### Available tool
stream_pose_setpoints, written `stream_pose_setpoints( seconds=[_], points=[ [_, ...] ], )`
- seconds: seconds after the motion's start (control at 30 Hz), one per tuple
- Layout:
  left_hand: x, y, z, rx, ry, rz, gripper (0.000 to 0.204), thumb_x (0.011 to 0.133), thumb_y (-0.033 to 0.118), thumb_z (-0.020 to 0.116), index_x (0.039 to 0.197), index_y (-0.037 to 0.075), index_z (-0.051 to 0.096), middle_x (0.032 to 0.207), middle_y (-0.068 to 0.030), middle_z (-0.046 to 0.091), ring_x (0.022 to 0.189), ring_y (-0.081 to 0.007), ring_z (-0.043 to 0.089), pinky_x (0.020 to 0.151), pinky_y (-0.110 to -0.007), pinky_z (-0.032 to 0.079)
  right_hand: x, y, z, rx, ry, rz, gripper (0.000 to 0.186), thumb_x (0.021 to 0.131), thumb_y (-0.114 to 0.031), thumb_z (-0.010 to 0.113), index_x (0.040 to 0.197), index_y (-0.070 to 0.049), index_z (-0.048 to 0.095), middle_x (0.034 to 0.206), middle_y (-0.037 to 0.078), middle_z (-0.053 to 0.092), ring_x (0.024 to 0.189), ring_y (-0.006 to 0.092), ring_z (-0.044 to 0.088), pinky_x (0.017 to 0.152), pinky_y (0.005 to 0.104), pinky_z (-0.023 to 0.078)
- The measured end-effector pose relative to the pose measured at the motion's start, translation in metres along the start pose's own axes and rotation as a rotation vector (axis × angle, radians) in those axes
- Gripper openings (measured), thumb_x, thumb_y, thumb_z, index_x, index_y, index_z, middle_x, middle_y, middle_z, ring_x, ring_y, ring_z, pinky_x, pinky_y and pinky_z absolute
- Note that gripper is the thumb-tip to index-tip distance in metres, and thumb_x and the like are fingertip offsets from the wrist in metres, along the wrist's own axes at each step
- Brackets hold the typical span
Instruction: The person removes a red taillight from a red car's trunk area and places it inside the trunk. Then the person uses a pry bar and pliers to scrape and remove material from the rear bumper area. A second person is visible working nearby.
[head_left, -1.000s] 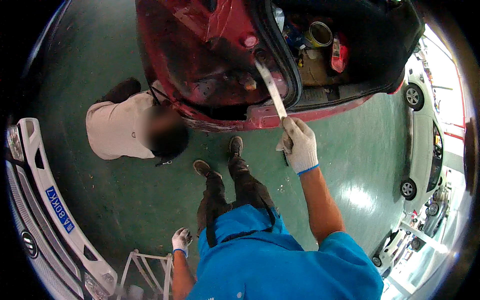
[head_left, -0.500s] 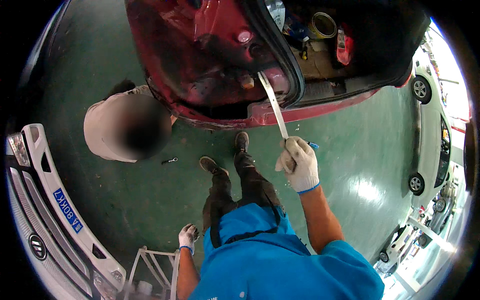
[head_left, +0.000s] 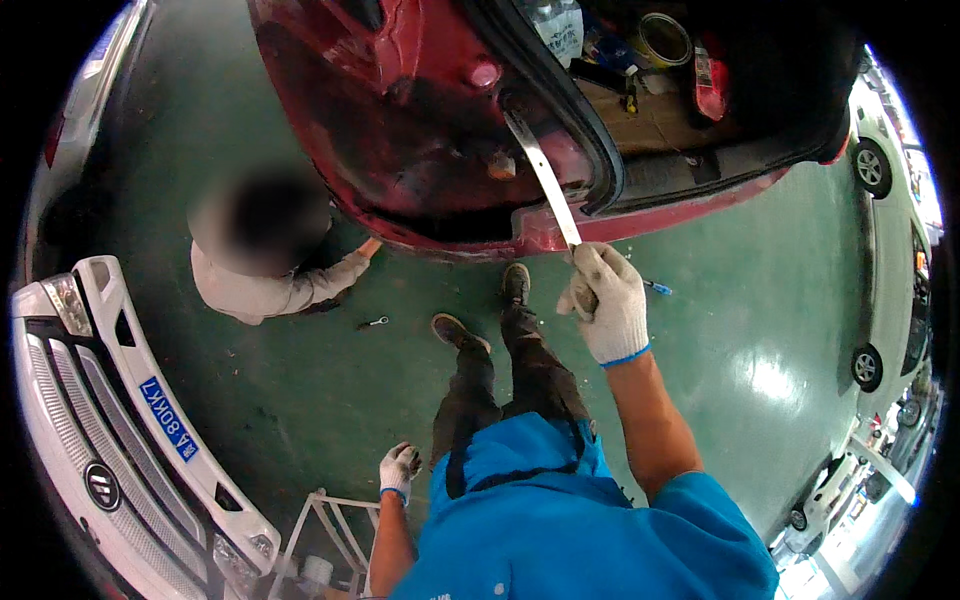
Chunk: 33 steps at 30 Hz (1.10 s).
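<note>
My right hand (head_left: 612, 300), in a white knit glove with a blue cuff, grips the near end of a long flat metal bar (head_left: 548, 185). The bar slants away and left, its far tip over the red car body (head_left: 430, 150) beside the open trunk, near the rubber seal (head_left: 590, 135). Whether the tip touches the metal, I cannot tell. My left hand (head_left: 400, 468), gloved alike, hangs low by my side with its fingers loosely bent apart and nothing visible in it.
Another person (head_left: 270, 250) crouches left of the car, one hand at its lower edge. A wrench (head_left: 373, 323) and a blue-handled tool (head_left: 658, 287) lie on the green floor. The trunk holds a can (head_left: 664, 40). A white bumper (head_left: 185, 410) and a metal frame (head_left: 325, 500) stand left.
My view has shifted, so the scene sits differently. The bar's far tip now lies farther up the car body along the seal. The crouching person's arm has come into view, reaching to the car.
</note>
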<state>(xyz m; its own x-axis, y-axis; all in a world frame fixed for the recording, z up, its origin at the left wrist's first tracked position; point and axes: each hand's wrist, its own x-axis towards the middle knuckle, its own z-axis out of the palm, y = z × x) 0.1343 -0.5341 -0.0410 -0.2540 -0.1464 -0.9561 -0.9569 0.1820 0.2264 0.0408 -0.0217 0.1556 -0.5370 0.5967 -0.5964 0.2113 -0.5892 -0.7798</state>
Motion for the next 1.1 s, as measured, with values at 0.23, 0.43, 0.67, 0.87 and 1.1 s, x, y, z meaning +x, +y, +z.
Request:
stream_pose_setpoints(
  seconds=[0.23, 0.43, 0.67, 0.87, 1.1],
  points=[
    [-0.016, 0.014, 0.015, 0.045, 0.025, -0.005, 0.044, 0.095, 0.015, 0.069, 0.135, 0.001, 0.057, 0.097, -0.0082, 0.07, 0.077, -0.0176, 0.069, 0.064, -0.031, 0.054, 0.005, -0.022, -0.024, 0.252, -0.171, 0.112, 0.036, 0.1, -0.032, 0.061, 0.104, 0.003, 0.061, 0.058, -0.006, 0.033, 0.048, 0.0073, 0.032, 0.053, 0.0274, 0.03],
    [-0.013, 0.017, 0.015, 0.077, 0.03, -0.018, 0.044, 0.095, 0.016, 0.069, 0.135, 0.002, 0.058, 0.098, -0.0077, 0.071, 0.078, -0.0179, 0.069, 0.07, -0.032, 0.057, 0.005, -0.012, -0.026, 0.454, -0.213, 0.142, 0.034, 0.1, -0.032, 0.063, 0.104, 0.001, 0.06, 0.059, -0.006, 0.035, 0.048, 0.0071, 0.032, 0.053, 0.0276, 0.028],
    [-0.006, 0.011, 0.008, 0.056, 0.0, -0.008, 0.044, 0.094, 0.016, 0.07, 0.134, 0.002, 0.058, 0.099, -0.0082, 0.071, 0.076, -0.0178, 0.069, 0.069, -0.033, 0.056, -0.003, -0.006, -0.008, 0.226, -0.137, 0.029, 0.034, 0.101, -0.032, 0.063, 0.105, 0.001, 0.061, 0.06, -0.002, 0.04, 0.05, 0.0093, 0.038, 0.051, 0.0281, 0.039],
    [-0.007, 0.022, 0.01, 0.05, -0.017, 0.011, 0.043, 0.094, 0.014, 0.07, 0.133, 0.001, 0.058, 0.096, -0.008, 0.07, 0.074, -0.0177, 0.068, 0.068, -0.032, 0.056, -0.008, 0.007, 0.01, 0.205, -0.106, 0.094, 0.038, 0.1, -0.031, 0.063, 0.108, 0.006, 0.062, 0.062, -0.002, 0.044, 0.051, 0.0085, 0.04, 0.053, 0.0283, 0.045],
    [0.002, 0.021, 0.008, 0.047, -0.041, 0.023, 0.041, 0.094, 0.014, 0.07, 0.131, 0.002, 0.058, 0.097, -0.008, 0.07, 0.074, -0.0175, 0.068, 0.067, -0.032, 0.056, -0.018, 0.012, 0.014, 0.159, -0.148, 0.125, 0.035, 0.1, -0.028, 0.063, 0.108, 0.007, 0.061, 0.062, -0.002, 0.044, 0.051, 0.0073, 0.039, 0.055, 0.0283, 0.048]
  ],
)
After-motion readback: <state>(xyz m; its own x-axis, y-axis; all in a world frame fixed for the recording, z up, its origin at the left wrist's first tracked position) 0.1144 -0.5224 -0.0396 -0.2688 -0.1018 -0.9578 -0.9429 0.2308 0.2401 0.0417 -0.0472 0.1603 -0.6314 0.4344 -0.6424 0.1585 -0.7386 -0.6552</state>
